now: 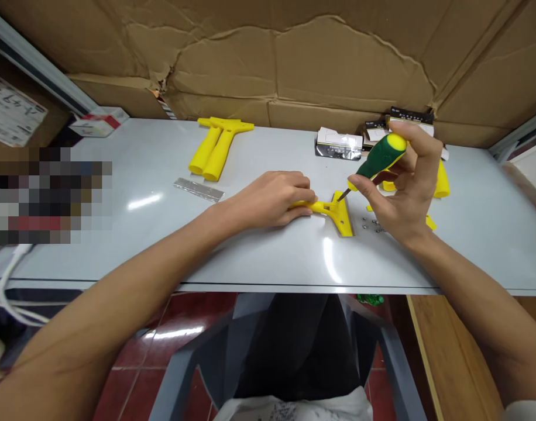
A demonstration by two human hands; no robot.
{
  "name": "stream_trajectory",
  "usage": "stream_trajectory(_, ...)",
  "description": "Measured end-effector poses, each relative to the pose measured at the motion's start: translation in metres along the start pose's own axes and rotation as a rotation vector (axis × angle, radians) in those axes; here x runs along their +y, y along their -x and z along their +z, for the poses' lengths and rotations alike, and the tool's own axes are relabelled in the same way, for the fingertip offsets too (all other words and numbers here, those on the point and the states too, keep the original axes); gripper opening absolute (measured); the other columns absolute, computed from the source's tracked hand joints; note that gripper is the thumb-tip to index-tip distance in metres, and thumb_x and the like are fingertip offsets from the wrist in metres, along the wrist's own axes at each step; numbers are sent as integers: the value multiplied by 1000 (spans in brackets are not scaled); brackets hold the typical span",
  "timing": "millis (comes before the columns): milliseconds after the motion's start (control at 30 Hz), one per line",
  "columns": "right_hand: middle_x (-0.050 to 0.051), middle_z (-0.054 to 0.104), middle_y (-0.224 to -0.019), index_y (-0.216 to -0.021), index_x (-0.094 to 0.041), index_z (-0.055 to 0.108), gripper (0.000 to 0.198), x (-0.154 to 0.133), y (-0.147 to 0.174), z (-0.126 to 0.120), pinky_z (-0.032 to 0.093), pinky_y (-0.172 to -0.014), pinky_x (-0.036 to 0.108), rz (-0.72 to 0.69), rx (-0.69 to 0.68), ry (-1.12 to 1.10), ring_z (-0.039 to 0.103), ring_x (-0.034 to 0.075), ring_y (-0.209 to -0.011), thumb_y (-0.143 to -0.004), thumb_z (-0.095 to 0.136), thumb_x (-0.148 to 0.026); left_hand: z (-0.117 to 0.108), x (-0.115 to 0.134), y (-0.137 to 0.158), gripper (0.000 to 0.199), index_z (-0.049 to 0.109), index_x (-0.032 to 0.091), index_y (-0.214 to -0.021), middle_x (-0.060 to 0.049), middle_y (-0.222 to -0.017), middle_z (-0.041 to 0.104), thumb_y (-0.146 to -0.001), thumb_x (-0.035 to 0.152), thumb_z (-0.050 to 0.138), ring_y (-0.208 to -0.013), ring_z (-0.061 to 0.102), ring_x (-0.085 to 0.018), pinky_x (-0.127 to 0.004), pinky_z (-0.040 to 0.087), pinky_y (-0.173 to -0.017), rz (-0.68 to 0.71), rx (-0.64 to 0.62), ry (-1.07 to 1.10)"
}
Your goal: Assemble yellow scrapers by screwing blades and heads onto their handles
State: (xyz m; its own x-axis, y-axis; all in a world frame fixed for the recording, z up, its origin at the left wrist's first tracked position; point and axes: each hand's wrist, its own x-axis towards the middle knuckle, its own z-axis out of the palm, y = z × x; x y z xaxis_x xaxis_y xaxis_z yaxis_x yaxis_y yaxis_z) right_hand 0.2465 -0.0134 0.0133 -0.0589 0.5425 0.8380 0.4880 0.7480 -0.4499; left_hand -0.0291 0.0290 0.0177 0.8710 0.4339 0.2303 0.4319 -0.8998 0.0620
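My left hand [285, 199] is wrapped round the handle of a yellow scraper [342, 216], which lies on the table with its wide head toward the right. A blade edge shows along the head. My right hand [408, 187] grips a screwdriver [381, 156] by its green and yellow handle. The shaft slants down to the left, its tip at a screw hole in the scraper's head. Several small screws [375, 225] lie loose just right of the head. Yellow pieces beyond them are partly hidden by my right hand.
Two yellow scraper handles [219, 146] lie at the back left, near a flat grey metal strip [198, 189]. Black and white packets [339, 144] rest against the cardboard [277, 64] at the back. A red and white box [100, 121] stands at the far left corner.
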Motion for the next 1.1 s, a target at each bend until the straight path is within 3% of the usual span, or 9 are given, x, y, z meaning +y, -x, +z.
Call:
stream_trajectory(100,5,62,-152,-155,-50,58,70,-1,-1,0,66,-59,37,22,24,-49,75,23,-93,-93,90,-58,0,-3,0,19,82,20,-114,-8,-107,79,-111,31,66,-97,71,-23,-33,48,-80,8,3,-14)
stream_trajectory(267,6,72,-123,-164,-52,48,66,3,-4,-1,75,-75,42,153,-22,-205,80,26,-99,-105,72,-67,-1,-14,2,22,84,23,-120,-8,-111,82,-112,32,65,-104,71,-25,-36,49,-86,13,12,36)
stream_trajectory(400,4,73,-123,-165,-51,47,67,10,-2,4,77,-93,46,167,-96,-344,80,27,-119,-105,71,-68,-2,-21,3,26,85,26,-125,-7,-121,84,-112,28,63,-114,71,-26,-39,52,-97,8,33,149)
stream_trajectory(533,3,72,-117,-167,-50,44,69,12,0,8,79,-88,44,152,-155,-404,80,29,-125,-106,72,-65,0,-23,3,32,86,30,-124,-7,-124,84,-113,26,56,-118,71,-25,-40,53,-102,23,50,196)
stream_trajectory(667,4,71,-114,-167,-48,44,68,5,2,8,78,-81,42,166,-175,-423,81,28,-118,-107,72,-63,2,-24,2,33,87,31,-124,-8,-124,84,-115,29,55,-117,71,-25,-40,54,-100,42,69,201)
stream_trajectory(867,4,71,-113,-164,-47,48,63,3,1,7,78,-84,43,173,-180,-453,79,27,-115,-107,72,-61,2,-23,3,32,88,32,-124,-7,-123,84,-113,24,59,-117,72,-24,-39,55,-102,29,60,213)
stream_trajectory(1100,4,73,-113,-166,-47,45,70,7,1,7,76,-79,45,171,-204,-428,80,27,-104,-104,72,-67,3,-24,2,33,88,31,-122,-9,-122,84,-110,18,60,-116,74,-24,-40,57,-104,38,77,214)
